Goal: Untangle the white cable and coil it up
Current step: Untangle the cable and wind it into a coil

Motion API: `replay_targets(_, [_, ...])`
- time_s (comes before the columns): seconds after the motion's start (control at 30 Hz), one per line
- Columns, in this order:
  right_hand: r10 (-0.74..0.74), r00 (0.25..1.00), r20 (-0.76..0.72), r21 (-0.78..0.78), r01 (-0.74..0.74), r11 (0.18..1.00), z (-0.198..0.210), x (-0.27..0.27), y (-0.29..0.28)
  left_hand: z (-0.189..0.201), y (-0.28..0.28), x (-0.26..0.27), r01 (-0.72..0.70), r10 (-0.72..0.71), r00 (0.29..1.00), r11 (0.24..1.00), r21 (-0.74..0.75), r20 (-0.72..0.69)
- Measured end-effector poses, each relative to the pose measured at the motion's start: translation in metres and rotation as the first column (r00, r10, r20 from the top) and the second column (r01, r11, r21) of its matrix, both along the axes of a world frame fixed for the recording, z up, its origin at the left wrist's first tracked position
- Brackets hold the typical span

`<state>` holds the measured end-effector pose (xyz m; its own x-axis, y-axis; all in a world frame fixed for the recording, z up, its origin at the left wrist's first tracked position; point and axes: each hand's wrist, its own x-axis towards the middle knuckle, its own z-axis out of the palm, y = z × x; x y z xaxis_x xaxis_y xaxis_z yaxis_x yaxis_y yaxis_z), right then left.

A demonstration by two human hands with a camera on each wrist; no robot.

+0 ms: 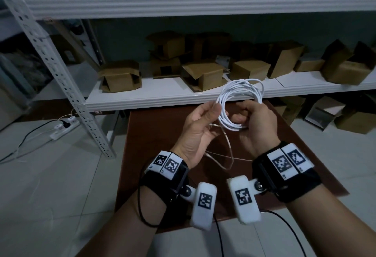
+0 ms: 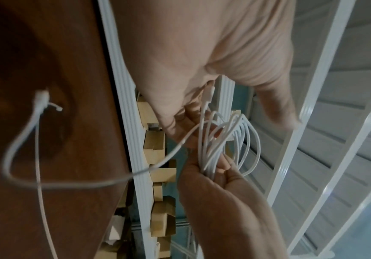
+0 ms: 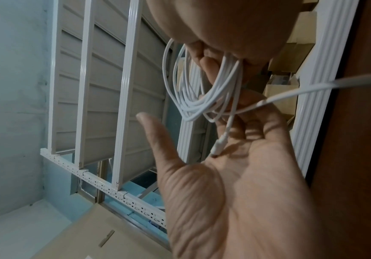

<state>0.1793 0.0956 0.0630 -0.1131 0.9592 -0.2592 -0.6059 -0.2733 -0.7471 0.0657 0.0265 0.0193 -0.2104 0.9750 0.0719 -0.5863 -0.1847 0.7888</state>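
Observation:
The white cable (image 1: 230,123) is gathered into several loops held in the air above the brown table (image 1: 158,138). My right hand (image 1: 258,122) grips the bundle of loops (image 3: 202,101) in its curled fingers. My left hand (image 1: 199,126) faces it palm up, fingers curled round strands on the coil's left side and thumb standing apart (image 3: 153,133). One connector (image 3: 216,149) lies against the left palm. A loose tail (image 1: 231,155) hangs below the hands, and its connector (image 2: 41,98) dangles over the table.
A white metal shelf (image 1: 162,100) with several cardboard boxes (image 1: 122,77) runs right behind the table. Its perforated upright (image 1: 61,77) stands to the left. A power strip (image 1: 65,126) with cords lies on the tiled floor at left. More boxes sit on the floor at right.

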Motion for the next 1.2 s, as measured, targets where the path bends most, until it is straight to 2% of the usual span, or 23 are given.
replay_targets(0.23, [-0.039, 0.999, -0.034, -0.034, 0.038, 0.999, -0.002, -0.004, -0.003, -0.006, 0.004, 0.001, 0.048, -0.044, 0.987, 0.999, -0.02, 0.155])
replay_targets(0.4, [-0.018, 0.993, -0.115, -0.06, 0.011, 0.998, -0.001, -0.003, -0.005, -0.003, -0.001, 0.002, 0.073, -0.091, 0.965, 0.994, 0.081, 0.247])
replay_targets(0.53, [-0.003, 0.99, -0.14, -0.065, -0.006, 0.998, -0.003, -0.003, -0.004, -0.003, 0.001, 0.003, 0.057, -0.075, 0.945, 0.996, 0.066, 0.319])
replay_targets(0.6, [0.002, 0.995, -0.101, -0.054, -0.008, 0.998, -0.004, -0.004, -0.006, -0.001, 0.001, 0.009, 0.052, -0.063, 0.967, 0.997, 0.049, 0.248])
replay_targets(0.73, [0.036, 0.993, 0.115, 0.058, -0.043, 0.997, -0.017, -0.003, -0.005, 0.005, 0.0, 0.025, -0.077, 0.081, 0.996, 0.991, -0.107, 0.039])
replay_targets(0.83, [0.081, 0.988, 0.13, 0.108, -0.095, 0.99, -0.021, -0.004, -0.011, 0.007, 0.001, 0.024, -0.166, 0.157, 0.986, 0.97, -0.178, -0.06])
replay_targets(0.93, [0.073, 0.987, 0.144, 0.163, -0.096, 0.982, -0.016, -0.008, -0.019, 0.015, 0.001, 0.02, -0.184, 0.185, 0.983, 0.964, -0.193, -0.011])
replay_targets(1.07, [0.138, 0.976, 0.166, 0.28, -0.181, 0.943, -0.012, -0.013, -0.026, 0.021, -0.001, 0.016, -0.2, 0.213, 0.974, 0.968, -0.152, 0.079])
replay_targets(1.2, [0.222, 0.964, 0.144, 0.273, -0.255, 0.928, -0.011, -0.016, -0.03, 0.024, -0.005, 0.01, -0.222, 0.236, 0.961, 0.969, -0.109, 0.143])
